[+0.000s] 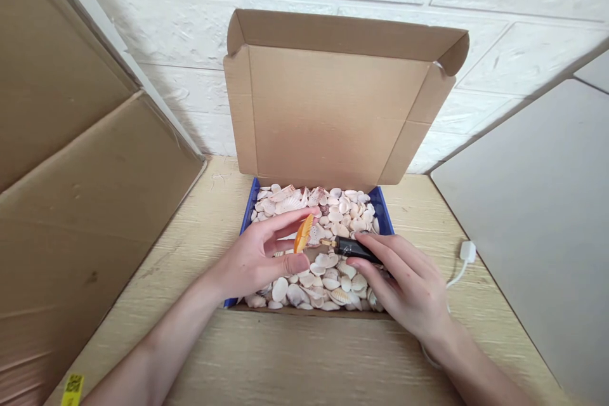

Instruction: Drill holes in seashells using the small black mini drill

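Note:
My left hand (pixel 259 260) holds an orange, ridged scallop-like shell (pixel 303 235) on edge between its fingers and thumb. My right hand (pixel 409 279) is closed round a black mini electric drill (pixel 352 248). The drill's brass-coloured chuck (pixel 328 242) points left at the orange shell, with a small gap between them; the thin bit itself is too fine to make out. Beneath both hands lies a shallow cardboard box with blue sides (pixel 382 209), filled with pale seashells (pixel 333 282). Part of the shells is hidden by my hands.
The box's brown lid (pixel 333 114) stands raised towards the white brick wall (pixel 185 19). A white cable with a plug (pixel 468 252) lies right of my right hand. Cardboard (pixel 95 216) stands at left, a pale panel (pixel 537 203) at right. A yellow label (pixel 72 389) is at lower left.

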The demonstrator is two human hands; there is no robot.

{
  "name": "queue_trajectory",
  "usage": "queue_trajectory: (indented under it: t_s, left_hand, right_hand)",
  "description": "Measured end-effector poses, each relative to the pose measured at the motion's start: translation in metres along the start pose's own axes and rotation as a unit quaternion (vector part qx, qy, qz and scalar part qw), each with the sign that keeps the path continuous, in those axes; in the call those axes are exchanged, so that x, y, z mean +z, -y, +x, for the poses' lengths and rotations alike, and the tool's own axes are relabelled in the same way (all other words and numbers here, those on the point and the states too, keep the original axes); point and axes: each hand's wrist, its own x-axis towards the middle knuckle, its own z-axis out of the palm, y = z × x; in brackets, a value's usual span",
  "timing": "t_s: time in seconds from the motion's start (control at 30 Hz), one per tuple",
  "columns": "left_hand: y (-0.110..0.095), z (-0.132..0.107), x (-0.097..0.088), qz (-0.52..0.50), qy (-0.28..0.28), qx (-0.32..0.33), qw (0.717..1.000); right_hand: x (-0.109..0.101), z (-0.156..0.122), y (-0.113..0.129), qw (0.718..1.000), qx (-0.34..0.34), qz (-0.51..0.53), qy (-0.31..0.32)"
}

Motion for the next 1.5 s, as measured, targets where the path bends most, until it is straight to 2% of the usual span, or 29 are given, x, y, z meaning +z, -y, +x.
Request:
queue_trajectory:
  t_s: [0.13,0.53,0.77,1.5]
  left_hand:
    - [0.0003,-0.0015,-0.0019,-0.006,0.011,0.022,1.0]
    - [0.0001,0.0011,0.0005,-0.007,0.013,0.02,1.0]
    - [0.0039,-0.0008,-0.0017,-0.006,0.02,0.043,0.999]
    - [0.0017,0.0011,0.0001,-0.004,0.011,0.026,1.0]
  right_hand:
    - [0.0,-0.0002,0.0,1.0,0.001,-0.001,-0.005]
    - [0.0001,0.0019,0.0004,1.0,0.002,-0.001,-0.002]
    - [-0.0009,0.0019,0.0008,1.0,0.001,0.012,0.009]
    - [0.0005,0.0002,0.0009,1.0,-0.007,0.024,0.013]
